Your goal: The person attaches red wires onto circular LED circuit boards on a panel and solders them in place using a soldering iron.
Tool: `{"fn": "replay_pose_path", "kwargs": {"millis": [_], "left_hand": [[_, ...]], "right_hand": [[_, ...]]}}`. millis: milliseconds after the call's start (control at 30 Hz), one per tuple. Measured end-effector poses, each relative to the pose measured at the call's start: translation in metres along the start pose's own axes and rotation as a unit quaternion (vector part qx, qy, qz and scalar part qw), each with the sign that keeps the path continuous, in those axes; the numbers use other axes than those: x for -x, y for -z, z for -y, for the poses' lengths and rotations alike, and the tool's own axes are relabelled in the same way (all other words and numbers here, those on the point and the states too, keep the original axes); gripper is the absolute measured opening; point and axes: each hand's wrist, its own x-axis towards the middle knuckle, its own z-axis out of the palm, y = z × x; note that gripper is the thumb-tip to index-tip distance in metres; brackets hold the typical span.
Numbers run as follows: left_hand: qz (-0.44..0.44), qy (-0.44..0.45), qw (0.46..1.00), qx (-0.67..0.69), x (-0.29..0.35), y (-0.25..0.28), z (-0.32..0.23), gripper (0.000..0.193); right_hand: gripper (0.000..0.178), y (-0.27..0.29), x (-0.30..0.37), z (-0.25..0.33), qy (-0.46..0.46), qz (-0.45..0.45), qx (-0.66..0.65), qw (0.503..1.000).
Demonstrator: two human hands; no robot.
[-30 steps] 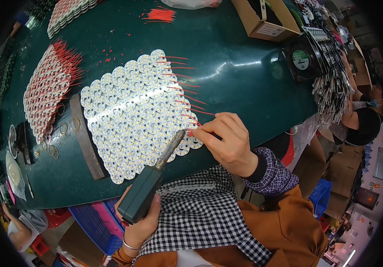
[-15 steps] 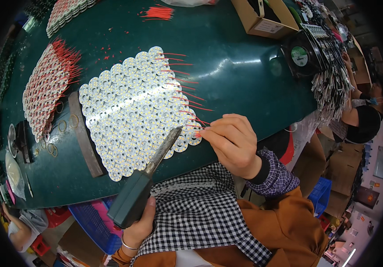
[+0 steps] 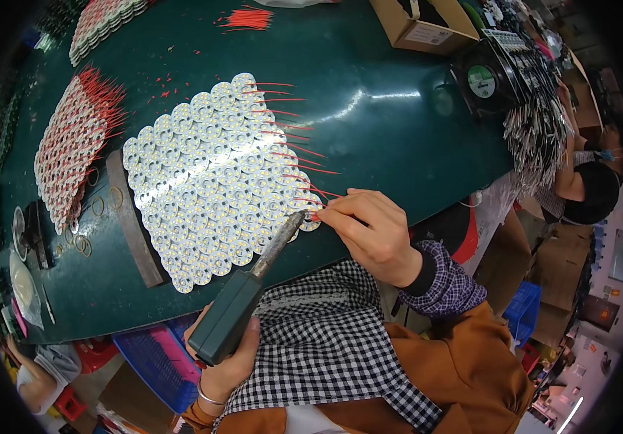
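Observation:
My left hand is closed round the dark green handle of a soldering iron. Its metal tip reaches the lower right corner of a panel of round white LED boards lying on the table. At that corner my right hand pinches a short red wire, its end close to the iron's tip. I cannot tell whether tip and wire touch. Several red wires stick out from the panel's right edge. Fingertips hide part of the corner board.
A dark bar lies along the panel's left side. Farther left is a stack of boards with red wires. Loose red wires lie at the back, near a cardboard box. A black fan stands at right.
The iron's tip has moved right and slightly up, onto the corner by the pinched wire. My right hand stays nearly in place. The whole view has shifted slightly.

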Motion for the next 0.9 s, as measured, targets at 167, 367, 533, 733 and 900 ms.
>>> {"fn": "replay_pose_path", "kwargs": {"millis": [167, 367, 533, 733, 900], "left_hand": [[-0.031, -0.053, 0.998, -0.02, -0.007, -0.006, -0.003, 0.022], [-0.029, -0.03, 0.999, -0.025, -0.006, -0.007, -0.008, 0.022], [-0.041, -0.068, 0.996, -0.032, -0.004, -0.009, -0.001, 0.02], [-0.092, 0.018, 0.995, 0.045, 0.008, -0.008, 0.009, 0.02], [-0.027, -0.112, 0.993, -0.008, 0.009, 0.001, 0.023, 0.037]], "right_hand": [[0.016, -0.001, 0.001, 0.0, -0.001, 0.005, -0.001, 1.0], [0.016, -0.001, 0.001, 0.0, -0.001, 0.001, 0.006, 1.0], [0.025, 0.0, 0.0, 0.001, -0.007, 0.005, -0.001, 1.0], [0.017, -0.005, 0.002, -0.001, 0.009, -0.014, 0.006, 1.0], [0.02, -0.001, 0.001, 0.003, 0.008, -0.036, 0.024, 0.999]]}}
